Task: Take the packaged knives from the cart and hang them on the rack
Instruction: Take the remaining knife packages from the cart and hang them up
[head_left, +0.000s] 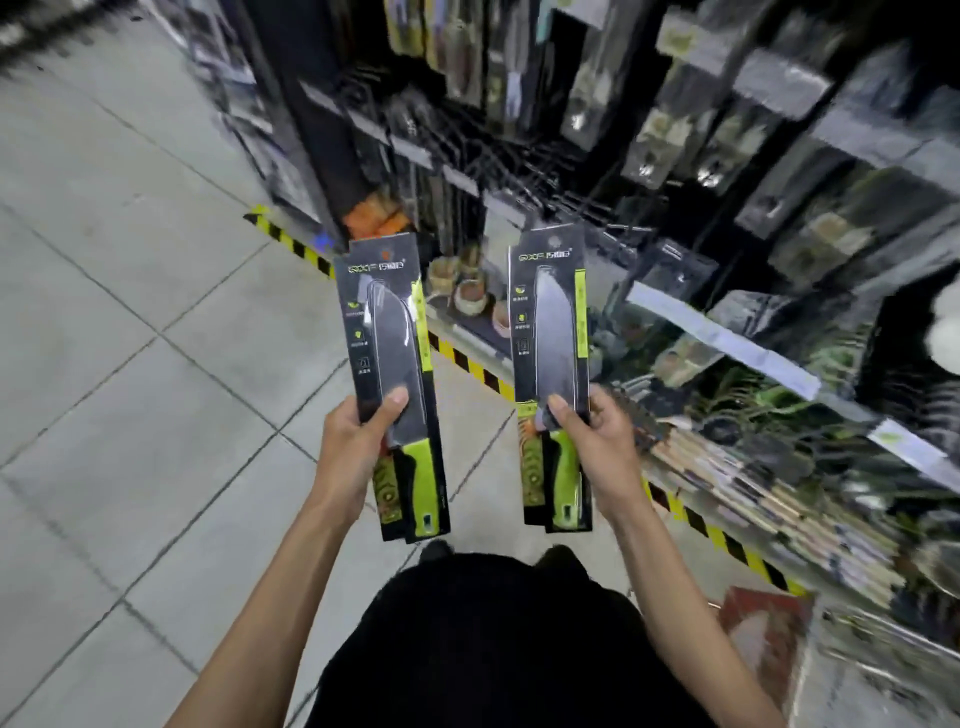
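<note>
I hold two packaged knives upright in front of me, each a black card with a dark blade and a lime-green handle. My left hand (358, 447) grips the left packaged knife (387, 332) at its middle, thumb on the blade's blister. My right hand (597, 441) grips the right packaged knife (553, 322) the same way. The rack (498, 171), a dark wire grid with hooks and hanging packages, stands just beyond the two cards. The cart is not in view.
Shelves (727, 338) full of blurred goods run along the right, with price strips on their edges. A yellow-and-black striped strip (467, 364) marks the shelf base. Grey floor tiles (130, 338) spread to the left. A reddish box (763, 623) lies low right.
</note>
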